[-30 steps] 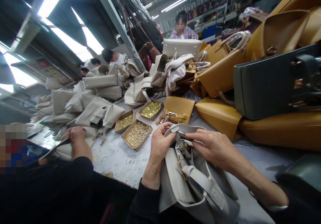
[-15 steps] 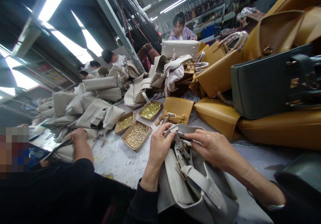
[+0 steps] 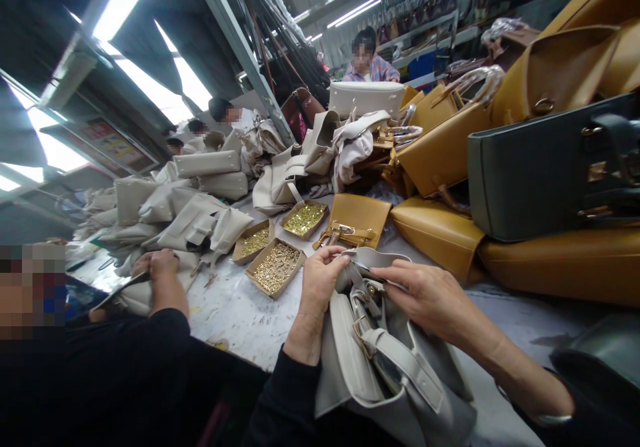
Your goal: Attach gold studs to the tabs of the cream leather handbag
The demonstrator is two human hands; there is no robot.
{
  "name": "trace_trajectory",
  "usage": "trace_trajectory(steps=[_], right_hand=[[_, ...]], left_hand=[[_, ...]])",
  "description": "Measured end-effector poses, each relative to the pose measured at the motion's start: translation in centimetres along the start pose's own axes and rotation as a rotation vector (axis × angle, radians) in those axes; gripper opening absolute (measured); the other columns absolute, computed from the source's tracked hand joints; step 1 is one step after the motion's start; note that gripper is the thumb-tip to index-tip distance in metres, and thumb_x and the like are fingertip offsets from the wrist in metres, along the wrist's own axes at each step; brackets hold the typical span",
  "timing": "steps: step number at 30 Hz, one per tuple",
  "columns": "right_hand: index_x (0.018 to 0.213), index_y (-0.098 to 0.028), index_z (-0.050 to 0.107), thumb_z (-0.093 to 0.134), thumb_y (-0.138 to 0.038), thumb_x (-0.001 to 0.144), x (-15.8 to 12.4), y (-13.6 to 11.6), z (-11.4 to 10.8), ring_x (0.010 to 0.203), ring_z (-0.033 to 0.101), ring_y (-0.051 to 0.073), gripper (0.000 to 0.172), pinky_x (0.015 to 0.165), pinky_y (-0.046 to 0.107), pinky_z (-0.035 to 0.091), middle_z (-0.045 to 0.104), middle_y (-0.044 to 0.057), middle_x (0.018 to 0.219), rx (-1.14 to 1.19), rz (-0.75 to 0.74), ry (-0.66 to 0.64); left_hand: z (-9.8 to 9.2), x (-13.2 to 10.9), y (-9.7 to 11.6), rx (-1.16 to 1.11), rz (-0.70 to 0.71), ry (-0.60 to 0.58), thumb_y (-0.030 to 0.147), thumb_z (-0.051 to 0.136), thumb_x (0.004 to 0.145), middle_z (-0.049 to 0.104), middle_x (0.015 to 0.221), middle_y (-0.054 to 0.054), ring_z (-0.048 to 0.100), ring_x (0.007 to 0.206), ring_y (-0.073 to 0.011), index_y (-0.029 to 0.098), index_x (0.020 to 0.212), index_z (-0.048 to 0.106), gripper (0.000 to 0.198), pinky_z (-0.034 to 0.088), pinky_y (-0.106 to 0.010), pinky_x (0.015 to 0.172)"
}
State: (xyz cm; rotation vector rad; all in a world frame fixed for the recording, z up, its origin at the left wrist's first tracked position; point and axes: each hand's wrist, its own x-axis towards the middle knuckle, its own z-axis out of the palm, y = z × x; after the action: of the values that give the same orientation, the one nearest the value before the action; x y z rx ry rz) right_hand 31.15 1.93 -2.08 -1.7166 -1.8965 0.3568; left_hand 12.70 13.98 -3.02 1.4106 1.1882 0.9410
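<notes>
A light grey handbag (image 3: 370,387) stands in front of me, its mouth towards me and its buckled strap (image 3: 403,357) lying over the front. My left hand (image 3: 317,293) pinches the far rim of the bag between thumb and fingers. Just to the right, my right hand (image 3: 425,293) is closed on the same rim, fingers pointing left. A small pale, shiny bit shows between the fingertips; I cannot make out what it is. Beyond my hands lies a small mustard handbag (image 3: 367,210) with a metal clasp.
Cardboard trays of small gold metal parts, one tray (image 3: 275,268) nearest, sit left of my hands. Grey bags (image 3: 175,213) pile up behind them. Mustard bags (image 3: 435,233) and a dark green bag (image 3: 525,173) fill the right. A co-worker's hand (image 3: 163,267) rests on a grey bag at left.
The view has shifted slightly, so the surroundings sit a little further right. My hands keep hold of the rim with small finger movements. The co-worker's second hand now shows at the left.
</notes>
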Motion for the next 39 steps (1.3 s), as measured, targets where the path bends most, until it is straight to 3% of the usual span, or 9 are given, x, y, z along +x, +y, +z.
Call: trace_trajectory(steps=[6,32,39], right_hand=[[0.121,-0.041,0.073,0.058,-0.023,0.095,-0.25,0.13,-0.59,0.081,0.068,0.018,0.035,0.066,0.027,0.039,0.073,-0.003,0.089,0.074,0.004,-0.06],[0.121,-0.035,0.074,0.055,-0.021,0.097,-0.63,-0.72,0.09,0.085,0.065,0.021,0.034,0.07,0.03,0.04,0.072,0.001,0.087,-0.005,0.006,-0.06],[0.118,-0.033,0.076,0.055,-0.023,0.094,-0.35,-0.29,0.36,0.087,0.066,0.022,0.033,0.073,0.031,0.043,0.075,0.003,0.089,0.177,0.054,-0.069]], left_hand=[[0.2,0.19,-0.11,0.026,0.003,0.037,0.026,0.078,0.064,0.072,0.071,-0.002,0.06,0.066,-0.0145,0.015,0.083,0.077,0.022,0.046,-0.024,0.063],[0.06,-0.03,0.0,-0.015,-0.016,0.024,0.027,0.076,0.064,0.073,0.076,-0.003,0.063,0.07,-0.0144,0.016,0.085,0.075,0.024,0.048,-0.025,0.069],[0.08,-0.28,0.28,-0.017,-0.024,0.06,0.025,0.078,0.064,0.074,0.074,-0.002,0.063,0.066,-0.0127,0.015,0.085,0.076,0.023,0.048,-0.023,0.065]])
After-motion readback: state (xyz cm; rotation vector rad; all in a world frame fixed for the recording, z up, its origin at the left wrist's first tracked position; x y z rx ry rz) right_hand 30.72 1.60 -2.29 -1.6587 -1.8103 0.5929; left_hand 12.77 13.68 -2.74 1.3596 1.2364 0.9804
